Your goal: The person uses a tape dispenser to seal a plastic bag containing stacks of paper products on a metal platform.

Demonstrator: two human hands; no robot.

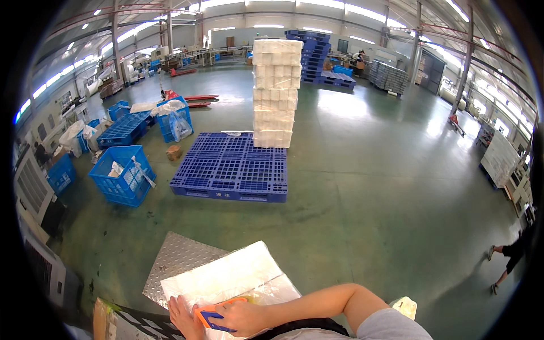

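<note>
The right hand (242, 318) is closed around an orange-and-blue handheld tool (211, 318), which rests over the near part of a white wrapped package (235, 277). The left hand (182, 318) lies just beside the tool, its fingers extended on the package's near left part and clamped on nothing. The package sits directly in front of the body, partly over a tread-patterned metal plate (178, 258) that shows beyond its left side; hands, tool and forearm hide its near edge. Farther out, a blue pallet (226, 164) lies on the green floor (351, 209), a tall stack of white wrapped packs (276, 93) standing at its far right corner and blocking part of the view behind. Left of the pallet are a small brown roll-like object (173, 152) and a blue crate (122, 178) with white material inside; behind them stand another blue crate (173, 122) and a red pallet jack (198, 101). At the right edge, a person (513, 249) is partly visible.
</note>
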